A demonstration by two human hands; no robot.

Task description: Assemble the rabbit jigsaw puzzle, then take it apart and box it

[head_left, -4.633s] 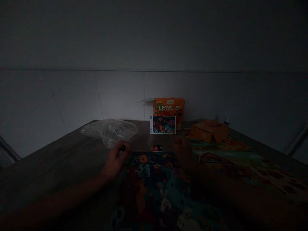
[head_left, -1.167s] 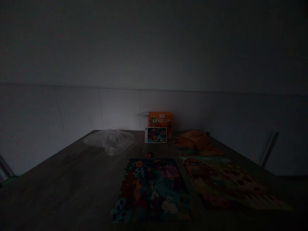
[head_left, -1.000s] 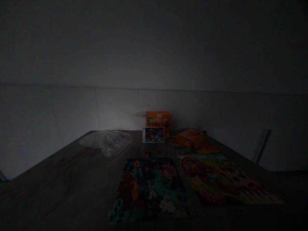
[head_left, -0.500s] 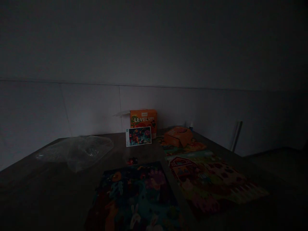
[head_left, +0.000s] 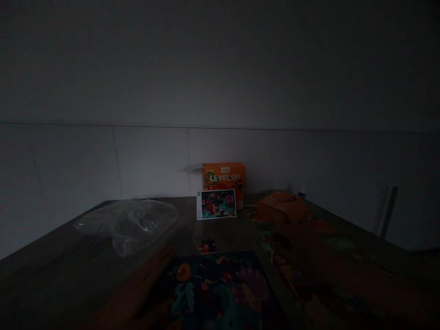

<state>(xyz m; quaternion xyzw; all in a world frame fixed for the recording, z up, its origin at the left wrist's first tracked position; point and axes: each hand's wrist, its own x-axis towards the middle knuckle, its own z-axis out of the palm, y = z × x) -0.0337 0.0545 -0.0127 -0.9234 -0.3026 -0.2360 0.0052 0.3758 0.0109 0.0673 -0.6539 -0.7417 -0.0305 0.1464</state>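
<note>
The scene is very dark. My left hand point(head_left: 137, 291) lies along the left side of a dark, colourful jigsaw puzzle point(head_left: 216, 288), its fingers stretched out and apart. Reaching over a second picture puzzle point(head_left: 292, 277) on the right is my right hand point(head_left: 299, 243), smeared by motion; its fingers cannot be made out, nor whether it holds anything. A small loose puzzle piece point(head_left: 208, 246) lies just beyond the first puzzle's far edge. Behind it a picture card point(head_left: 217, 204) leans upright against an orange box point(head_left: 225, 172) marked "LEVEL UP!".
A crumpled clear plastic bag point(head_left: 129, 222) lies on the left of the table point(head_left: 85, 256). At the back right sits an orange faceted box point(head_left: 280, 207), with a small bottle point(head_left: 302, 192) behind it. A pale wall point(head_left: 151, 160) stands behind the table.
Both hands have come into view, the left beside the near puzzle, the right over the right-hand puzzle. My view has turned a little left and up, shifting everything right and down.
</note>
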